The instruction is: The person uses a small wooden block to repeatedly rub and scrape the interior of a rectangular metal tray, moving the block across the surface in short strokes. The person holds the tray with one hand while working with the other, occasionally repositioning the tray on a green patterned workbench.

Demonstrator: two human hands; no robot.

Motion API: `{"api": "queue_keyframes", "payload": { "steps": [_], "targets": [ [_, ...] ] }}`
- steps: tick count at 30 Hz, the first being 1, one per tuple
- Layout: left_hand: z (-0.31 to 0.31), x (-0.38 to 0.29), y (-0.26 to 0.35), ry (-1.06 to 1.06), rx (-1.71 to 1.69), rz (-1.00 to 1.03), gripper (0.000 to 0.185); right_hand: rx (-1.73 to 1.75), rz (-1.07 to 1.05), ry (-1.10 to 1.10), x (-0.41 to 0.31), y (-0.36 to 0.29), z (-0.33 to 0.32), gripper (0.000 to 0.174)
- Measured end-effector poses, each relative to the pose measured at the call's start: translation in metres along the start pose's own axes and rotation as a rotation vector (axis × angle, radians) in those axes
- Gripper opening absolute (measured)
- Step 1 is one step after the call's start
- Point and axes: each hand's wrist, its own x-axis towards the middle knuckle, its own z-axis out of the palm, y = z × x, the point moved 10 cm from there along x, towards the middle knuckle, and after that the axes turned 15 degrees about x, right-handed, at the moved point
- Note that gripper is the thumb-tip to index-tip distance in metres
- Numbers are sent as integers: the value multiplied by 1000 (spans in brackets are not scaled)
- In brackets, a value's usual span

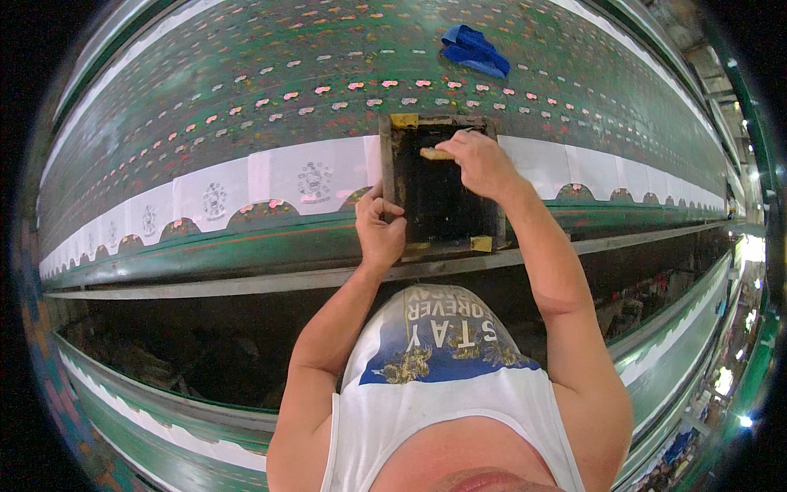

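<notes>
A screen-printing frame [386, 160] with a dark mesh lies across a row of white fabric pieces on the long green table. My left hand [380, 227] is at its left side, fingers curled against the frame's edge. In my right hand [479, 163] is a squeegee [435, 154] with a light wooden grip, held over the upper part of the mesh. The squeegee's blade is hard to make out against the dark screen. Left of the frame, a white fabric piece [313, 178] bears a dark printed figure. To the right, a white piece [532, 163] shows no print.
A crumpled blue cloth [474, 52] lies farther back on the green table [246, 141], among rows of small printed marks. A pale rail [203, 286] runs along the near edge. Behind me is another long table [184, 424] with white fabric on it.
</notes>
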Motion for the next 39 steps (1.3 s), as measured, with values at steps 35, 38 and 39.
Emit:
{"api": "queue_keyframes", "payload": {
  "steps": [35, 38, 39],
  "targets": [
    [112, -29, 117, 131, -120, 301, 22, 575, 404, 681, -310, 107, -49, 33],
    [154, -37, 134, 126, -124, 249, 22, 535, 391, 681, -336, 137, -70, 35],
    [168, -41, 132, 121, -86, 234, 22, 547, 390, 676, -343, 147, -77, 35]
  ]
}}
